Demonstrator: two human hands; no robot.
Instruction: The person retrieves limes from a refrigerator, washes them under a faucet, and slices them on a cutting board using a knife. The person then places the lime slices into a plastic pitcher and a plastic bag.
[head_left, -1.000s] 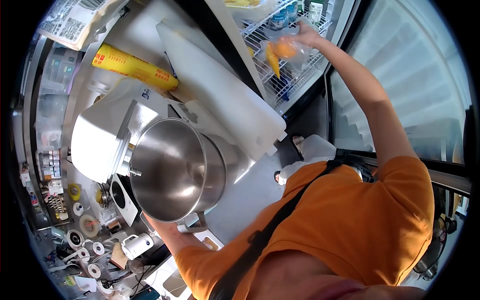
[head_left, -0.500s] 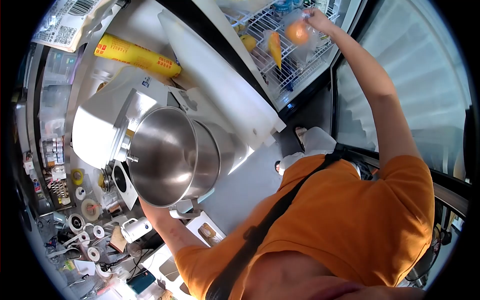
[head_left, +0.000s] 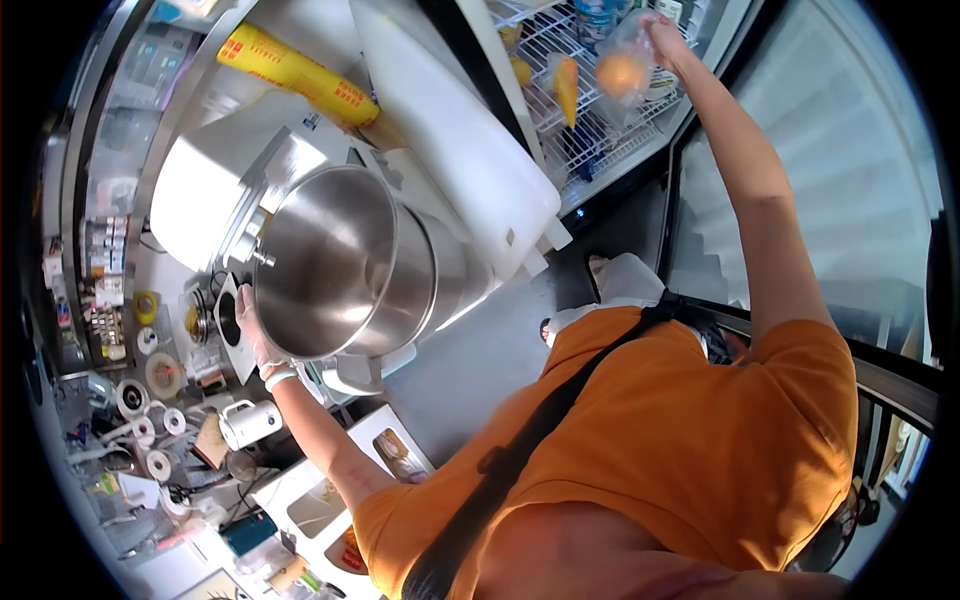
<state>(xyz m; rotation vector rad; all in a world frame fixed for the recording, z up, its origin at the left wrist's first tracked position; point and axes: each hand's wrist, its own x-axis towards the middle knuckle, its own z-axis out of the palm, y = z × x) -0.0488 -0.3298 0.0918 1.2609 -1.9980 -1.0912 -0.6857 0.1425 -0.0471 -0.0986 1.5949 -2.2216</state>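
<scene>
High at the back right, my right hand (head_left: 668, 45) is closed on the gathered top of a clear plastic bag (head_left: 632, 42). A round orange item (head_left: 620, 74), perhaps an orange, hangs in it before the wire shelves (head_left: 548, 40) of an open fridge. A cone-shaped bag with yellow-orange filling (head_left: 566, 90) is on those shelves. My left hand (head_left: 255, 335) is beside the steel mixer bowl (head_left: 325, 260), its visible fingers stretched out and nothing seen in them. The bowl hides part of that hand. The bowl sits at a white stand mixer (head_left: 205, 190).
A yellow printed roll (head_left: 300, 75) lies behind the mixer, near a long white plastic container (head_left: 460, 130). Tape rolls, a white jug (head_left: 248, 424) and tools crowd the left counter. White window boxes (head_left: 370, 460) are by my left arm. The glass fridge door (head_left: 800, 180) stands open at right.
My left hand has come out from behind the bowl into view. The bag is still in my right hand, in front of the shelves. The whole view has shifted slightly.
</scene>
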